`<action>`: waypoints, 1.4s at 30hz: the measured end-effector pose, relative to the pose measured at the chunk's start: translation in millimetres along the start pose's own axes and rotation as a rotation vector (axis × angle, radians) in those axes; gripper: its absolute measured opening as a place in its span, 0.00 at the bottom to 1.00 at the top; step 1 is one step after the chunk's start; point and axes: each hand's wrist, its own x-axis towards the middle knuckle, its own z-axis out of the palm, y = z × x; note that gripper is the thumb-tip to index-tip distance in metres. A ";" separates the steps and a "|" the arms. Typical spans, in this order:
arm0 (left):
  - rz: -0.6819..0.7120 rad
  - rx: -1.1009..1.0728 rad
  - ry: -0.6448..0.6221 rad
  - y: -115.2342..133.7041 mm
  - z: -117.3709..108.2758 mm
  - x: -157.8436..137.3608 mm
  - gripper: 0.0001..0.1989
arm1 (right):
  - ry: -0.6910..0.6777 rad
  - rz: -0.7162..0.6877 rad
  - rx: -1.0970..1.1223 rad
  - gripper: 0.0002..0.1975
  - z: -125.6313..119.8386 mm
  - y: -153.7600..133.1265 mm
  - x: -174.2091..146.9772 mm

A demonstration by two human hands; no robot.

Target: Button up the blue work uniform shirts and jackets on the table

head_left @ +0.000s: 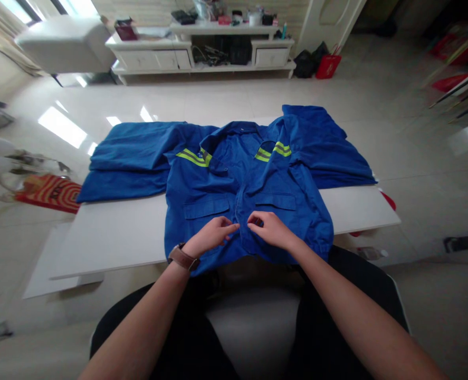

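A blue work jacket (pixel 218 184) with yellow-and-grey reflective stripes lies front up, its collar away from me and its hem over the near table edge. My left hand (pixel 217 232), with a brown-strapped watch (pixel 183 257) on the wrist, pinches at the jacket's front edge below a pocket flap. Just right of the front opening, my right hand (pixel 271 228) has its thumb and index finger curled together at the cloth. A small gap separates the two hands. The exact bit of cloth between the fingertips is too small to make out.
Folded blue cloth (pixel 134 153) lies left of the jacket, and more blue cloth (pixel 332 153) lies right, on the white table (pixel 111 240). A white cabinet (pixel 150 59) with clutter stands across the tiled floor. A red bag (pixel 328 66) sits beside it.
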 end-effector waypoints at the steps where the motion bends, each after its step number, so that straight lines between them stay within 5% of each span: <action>1: 0.026 0.107 -0.023 -4.3 4.8 3.1 0.25 | 0.005 0.003 -0.009 0.05 2.1 -0.4 0.5; 5: 0.175 0.559 -0.168 -11.1 37.9 0.4 0.15 | 0.053 0.080 -0.068 0.07 7.5 0.4 0.9; 10: 0.148 0.805 -0.114 -4.4 61.9 -6.3 0.19 | 0.000 0.201 -0.250 0.14 17.1 2.3 -4.8; 16: 0.135 0.402 -0.231 -9.0 36.9 15.6 0.11 | -0.045 0.167 -0.336 0.11 26.1 2.3 -8.4; 21: 0.046 0.007 -0.070 -14.3 32.1 30.5 0.14 | 0.099 0.206 0.100 0.12 22.3 6.4 -0.9; 26: 0.002 -0.553 -0.081 4.4 34.9 25.6 0.13 | 0.128 0.212 0.556 0.14 10.6 3.3 2.7; 30: -0.034 -0.631 -0.050 14.6 33.6 19.8 0.16 | 0.158 0.237 0.691 0.14 6.0 -2.6 2.5; 37: -0.114 -0.767 -0.016 16.6 30.6 18.0 0.09 | 0.326 0.138 0.334 0.12 4.9 -3.1 1.1; 42: -0.132 -0.798 0.138 16.2 33.9 21.7 0.04 | 0.279 0.081 -0.032 0.08 6.3 -3.8 -2.3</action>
